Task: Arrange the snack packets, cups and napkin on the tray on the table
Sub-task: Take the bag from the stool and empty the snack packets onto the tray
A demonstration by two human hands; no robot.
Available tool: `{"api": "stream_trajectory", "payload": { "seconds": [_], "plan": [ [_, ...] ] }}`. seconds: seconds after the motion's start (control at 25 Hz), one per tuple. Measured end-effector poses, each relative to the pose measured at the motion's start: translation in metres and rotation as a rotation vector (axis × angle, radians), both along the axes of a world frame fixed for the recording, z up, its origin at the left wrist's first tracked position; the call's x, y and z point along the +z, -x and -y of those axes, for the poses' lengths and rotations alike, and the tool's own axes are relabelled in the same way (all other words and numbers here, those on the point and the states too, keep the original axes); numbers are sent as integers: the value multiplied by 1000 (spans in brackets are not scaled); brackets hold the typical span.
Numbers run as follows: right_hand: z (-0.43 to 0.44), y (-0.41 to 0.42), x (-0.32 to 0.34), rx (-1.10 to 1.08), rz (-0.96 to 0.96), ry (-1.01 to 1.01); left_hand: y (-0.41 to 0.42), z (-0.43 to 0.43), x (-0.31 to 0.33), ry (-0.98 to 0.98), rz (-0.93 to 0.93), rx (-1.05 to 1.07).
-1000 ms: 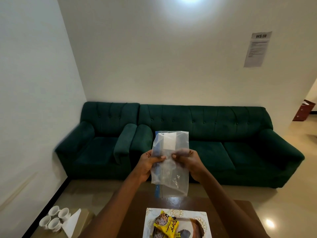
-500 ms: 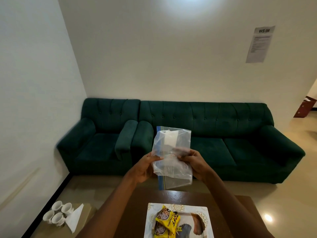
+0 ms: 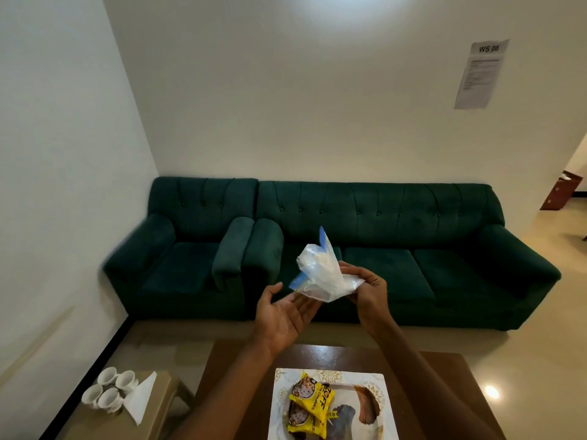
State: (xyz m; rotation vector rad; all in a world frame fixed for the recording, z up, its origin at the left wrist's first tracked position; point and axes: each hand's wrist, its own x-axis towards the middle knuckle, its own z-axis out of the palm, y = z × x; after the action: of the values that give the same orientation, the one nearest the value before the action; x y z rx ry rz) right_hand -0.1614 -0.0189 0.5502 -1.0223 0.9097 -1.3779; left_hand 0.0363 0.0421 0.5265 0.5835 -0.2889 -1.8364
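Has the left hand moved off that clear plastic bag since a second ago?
Yes. The left hand has let go and dropped, palm open, toward the table, sitting lower against the green sofa. The right hand alone pinches the crumpled plastic bag.

White walls (image 3: 286, 106) meet in the left corner, a soft patch of light glowing high on the back one. A dark green tufted armchair (image 3: 190, 249) sits right beside a matching long sofa (image 3: 413, 242). A printed sheet (image 3: 479, 74) hangs upper right. Glossy beige floor (image 3: 546, 360) catches a lamp's reflection, and a doorway opens far right.
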Motion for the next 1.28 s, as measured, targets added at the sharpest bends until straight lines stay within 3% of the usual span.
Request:
{"api": "stream_trajectory", "payload": {
  "seconds": [0.08, 0.16, 0.24, 0.36, 0.48, 0.56, 0.72, 0.8, 0.96, 1.12, 1.28],
  "plan": [
    [-3, 1, -7, -167, -150, 45, 17, -9, -17, 26, 4, -50],
    [-11, 5, -16, -291, -436, 159, 33, -5, -14, 71, 74, -55],
    [-22, 6, -29, -269, -706, 305, 50, 4, 0, 79, 224, 32],
    [-40, 9, -42, -122, -759, 369, 66, 22, 4, -68, 556, 211],
    [-58, 28, -47, -34, -874, 491, 59, 29, -10, -199, 597, 183],
    [-63, 41, -49, 14, -780, 454, 50, 29, -16, -198, 575, 169],
    [-49, 38, -26, -94, -361, -145, 44, 26, -7, -19, 495, 33],
    [-37, 30, -12, -15, -376, -289, 40, 22, 1, 70, 578, -60],
    [-30, 11, -3, 59, -291, -138, 25, 20, 15, 124, 753, -37],
    [-25, -9, 0, 101, -164, -85, 12, 23, 23, 49, 822, 218],
    [-26, -20, -2, 65, -172, -30, 14, 27, 20, 75, 846, 366]
  ]
}}
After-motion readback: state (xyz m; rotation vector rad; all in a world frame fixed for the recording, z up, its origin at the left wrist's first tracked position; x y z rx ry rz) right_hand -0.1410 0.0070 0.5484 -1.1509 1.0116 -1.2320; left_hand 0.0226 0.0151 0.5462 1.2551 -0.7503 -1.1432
